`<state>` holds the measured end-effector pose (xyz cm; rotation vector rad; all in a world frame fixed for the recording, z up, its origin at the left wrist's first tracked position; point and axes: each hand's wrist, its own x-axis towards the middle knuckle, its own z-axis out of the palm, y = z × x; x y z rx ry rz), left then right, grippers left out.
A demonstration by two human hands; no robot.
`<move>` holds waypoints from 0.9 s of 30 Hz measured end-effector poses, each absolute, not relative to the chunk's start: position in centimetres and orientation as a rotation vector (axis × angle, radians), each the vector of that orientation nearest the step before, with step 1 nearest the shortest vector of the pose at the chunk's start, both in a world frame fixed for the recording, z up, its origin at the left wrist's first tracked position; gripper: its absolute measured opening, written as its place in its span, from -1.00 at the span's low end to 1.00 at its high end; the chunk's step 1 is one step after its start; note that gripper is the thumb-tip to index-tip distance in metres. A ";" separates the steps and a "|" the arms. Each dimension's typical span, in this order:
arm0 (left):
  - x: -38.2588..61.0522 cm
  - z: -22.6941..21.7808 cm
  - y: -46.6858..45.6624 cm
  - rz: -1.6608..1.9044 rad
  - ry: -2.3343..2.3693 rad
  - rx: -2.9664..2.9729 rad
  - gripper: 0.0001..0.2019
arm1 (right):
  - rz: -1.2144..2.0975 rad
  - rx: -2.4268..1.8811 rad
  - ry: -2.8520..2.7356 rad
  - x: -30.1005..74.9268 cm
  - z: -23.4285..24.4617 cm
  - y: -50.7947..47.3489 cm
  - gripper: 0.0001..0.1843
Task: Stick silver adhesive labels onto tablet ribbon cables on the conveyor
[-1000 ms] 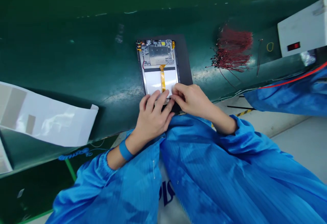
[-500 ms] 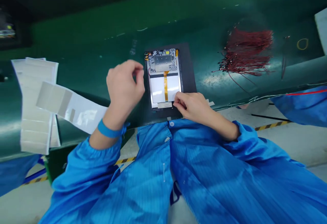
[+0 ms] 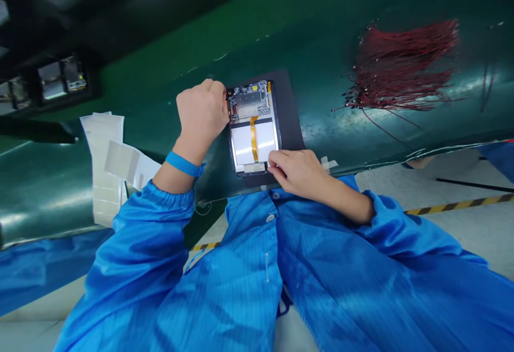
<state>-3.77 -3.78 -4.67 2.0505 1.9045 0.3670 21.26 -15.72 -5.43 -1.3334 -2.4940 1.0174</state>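
Note:
An opened tablet [image 3: 252,127] lies back-up on a dark mat [image 3: 289,111] on the green bench, showing its circuit board, a white panel and an orange ribbon cable [image 3: 253,137]. My left hand [image 3: 203,113] is curled with its fingertips on the tablet's upper left edge by the circuit board. My right hand [image 3: 295,172] pinches at the tablet's lower right corner, beside a small strip of pale tape [image 3: 254,168]. Whatever the right fingertips hold is too small to name.
A bundle of thin red wires [image 3: 401,68] lies to the right on the green bench [image 3: 160,73]. White backing sheets [image 3: 108,175] are stacked at the left. A dark fixture [image 3: 52,84] sits at the far left. A scrap of tape [image 3: 329,164] lies by my right wrist.
My left hand left the tablet's lower edge, swung up and left, and now rests on its upper left edge. My right hand stayed at the lower right corner. The view shifted right.

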 end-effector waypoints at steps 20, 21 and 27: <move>-18.7 -5.4 -2.5 0.184 2.500 1.894 -0.86 | 1.028 -1.274 -2.407 21.8 -6.0 -15.7 -0.84; -19.0 -5.5 -2.7 0.144 2.478 1.913 -0.86 | 1.029 -1.274 -2.406 21.8 -6.0 -15.7 -0.84; -17.8 -6.1 -3.4 -0.062 2.329 2.044 -0.74 | 1.011 -1.270 -2.392 21.8 -6.1 -15.7 -0.85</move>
